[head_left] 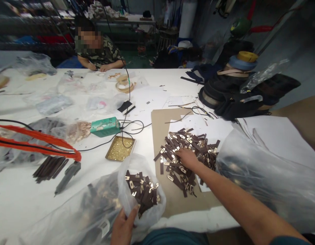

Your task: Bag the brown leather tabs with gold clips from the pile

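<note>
Evidently mid-sort: at lower centre our left hand pinches the clear bag by its rim, while our right hand, fingers loosely spread, rests on the brown clipped strips heaped mid-frame on cardboard. Small handfuls would likely spill least.

The straps look like dark brown matt leather or fake leather, each with a shiny brass-coloured metal clip. The bag is thin clear plastic, crinkly and a bit glossy. The bigger bag is the same stuff but cloudier. Under the pile there's matt brown cardboard and plain white paper. The tray glitters gold. The tabletop is smooth white.
</note>
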{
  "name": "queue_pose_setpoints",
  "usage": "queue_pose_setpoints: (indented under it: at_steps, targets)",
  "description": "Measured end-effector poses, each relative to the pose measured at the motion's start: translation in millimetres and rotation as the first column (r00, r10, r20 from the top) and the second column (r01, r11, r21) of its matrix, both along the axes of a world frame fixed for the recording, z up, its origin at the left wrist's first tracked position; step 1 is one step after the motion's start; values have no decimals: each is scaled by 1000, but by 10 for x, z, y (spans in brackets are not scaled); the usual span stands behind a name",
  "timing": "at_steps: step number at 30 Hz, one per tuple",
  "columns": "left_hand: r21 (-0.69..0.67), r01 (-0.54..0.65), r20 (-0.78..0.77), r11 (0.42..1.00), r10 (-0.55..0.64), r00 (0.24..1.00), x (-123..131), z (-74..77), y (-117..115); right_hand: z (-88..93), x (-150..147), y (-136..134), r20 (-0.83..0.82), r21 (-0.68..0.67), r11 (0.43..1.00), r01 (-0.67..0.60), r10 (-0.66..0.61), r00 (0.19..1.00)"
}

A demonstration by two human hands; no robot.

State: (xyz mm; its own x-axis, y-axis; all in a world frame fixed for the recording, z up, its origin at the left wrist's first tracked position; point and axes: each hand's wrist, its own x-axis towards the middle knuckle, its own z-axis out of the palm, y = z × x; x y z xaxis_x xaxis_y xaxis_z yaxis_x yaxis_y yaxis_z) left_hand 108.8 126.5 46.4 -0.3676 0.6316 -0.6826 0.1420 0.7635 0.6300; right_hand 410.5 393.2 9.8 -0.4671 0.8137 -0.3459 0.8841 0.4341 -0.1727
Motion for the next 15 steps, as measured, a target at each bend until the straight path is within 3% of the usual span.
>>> queue_pose_setpoints:
  at_steps: [5, 10, 13, 15]
  targets:
    - [1, -38, -24, 999, 38, 999, 16, 25, 30, 48, 93, 46, 32, 14, 998, -60, 60, 998]
    - [-3, -59, -47, 998, 58, 997, 57, 8, 49, 271, 134, -62, -4, 25, 993, 119, -119, 993]
    - [0, -71, -65, 997, 71, 995, 98, 18, 78, 333, -109, -377, -184, -197, 960, 197, -234, 955]
    - [33, -83, -68, 996, 85, 994, 118, 37, 102, 295, -338, -610, -384, -387, 920, 62, -221, 897]
